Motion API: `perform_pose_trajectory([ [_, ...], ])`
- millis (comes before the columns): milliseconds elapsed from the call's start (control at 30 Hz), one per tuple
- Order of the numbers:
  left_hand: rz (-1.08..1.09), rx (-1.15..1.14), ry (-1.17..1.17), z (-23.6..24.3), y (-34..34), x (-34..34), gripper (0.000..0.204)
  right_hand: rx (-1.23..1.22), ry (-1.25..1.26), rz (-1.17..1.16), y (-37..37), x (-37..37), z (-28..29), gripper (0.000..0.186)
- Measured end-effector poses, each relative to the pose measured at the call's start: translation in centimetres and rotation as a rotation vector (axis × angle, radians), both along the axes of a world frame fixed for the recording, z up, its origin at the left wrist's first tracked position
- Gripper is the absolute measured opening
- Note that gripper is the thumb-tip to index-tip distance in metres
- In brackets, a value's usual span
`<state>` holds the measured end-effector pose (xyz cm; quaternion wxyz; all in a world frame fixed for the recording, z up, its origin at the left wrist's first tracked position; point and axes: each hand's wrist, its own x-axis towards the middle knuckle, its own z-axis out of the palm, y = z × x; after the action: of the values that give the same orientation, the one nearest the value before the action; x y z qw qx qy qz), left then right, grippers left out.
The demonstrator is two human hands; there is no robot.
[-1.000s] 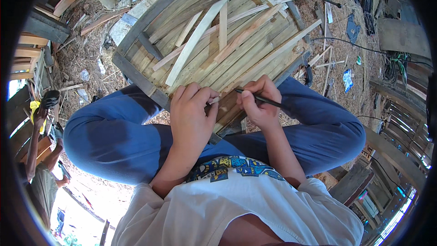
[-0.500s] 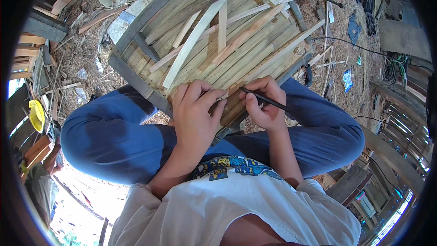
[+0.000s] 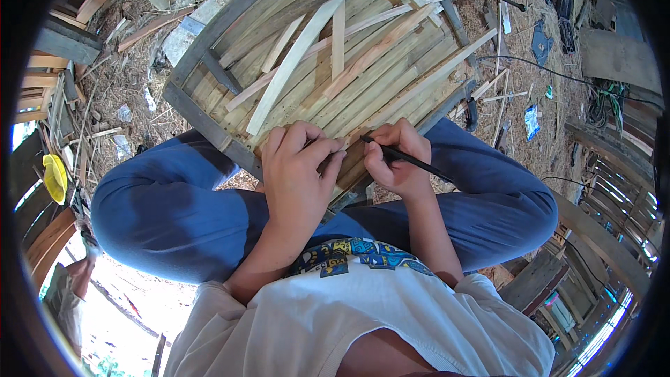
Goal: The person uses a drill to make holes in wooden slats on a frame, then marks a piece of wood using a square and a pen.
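Note:
My right hand [image 3: 401, 158] is closed around a slim black pen or pencil [image 3: 419, 162]. Its tip points left, onto the near part of a wooden slatted panel [image 3: 202, 120] with a dark frame, which slants across my lap. My left hand [image 3: 299, 164] lies at the panel's near edge with bent fingers, thumb and forefinger drawn together. Its fingertips are beside the near end of a long pale wooden strip [image 3: 433, 84]; what they pinch is hidden. More loose strips, among them a wide pale one [image 3: 293, 70] and a reddish one [image 3: 377, 54], lie across the slats.
My crossed legs [image 3: 174, 213] sit beneath the panel's near end. Wood scraps and litter cover the ground, with a black cable [image 3: 544, 70] on the right. A yellow object [image 3: 55, 179] is at the left, and a person's limb [image 3: 80, 278] shows at the left rim.
The pen in my right hand has shifted slightly left and its rear end has tilted lower. My left hand stays almost in place. At the left rim the person's limb has come into clearer view.

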<state>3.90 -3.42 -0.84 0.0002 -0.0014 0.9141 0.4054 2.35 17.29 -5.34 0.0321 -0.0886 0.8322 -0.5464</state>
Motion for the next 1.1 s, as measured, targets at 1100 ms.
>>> perform_pose_trajectory([
  [1100,0.014,0.006,-0.030,0.10,0.14,-0.06,0.020,-0.013,-0.003,-0.007,-0.17,0.08,-0.17,0.025],
])
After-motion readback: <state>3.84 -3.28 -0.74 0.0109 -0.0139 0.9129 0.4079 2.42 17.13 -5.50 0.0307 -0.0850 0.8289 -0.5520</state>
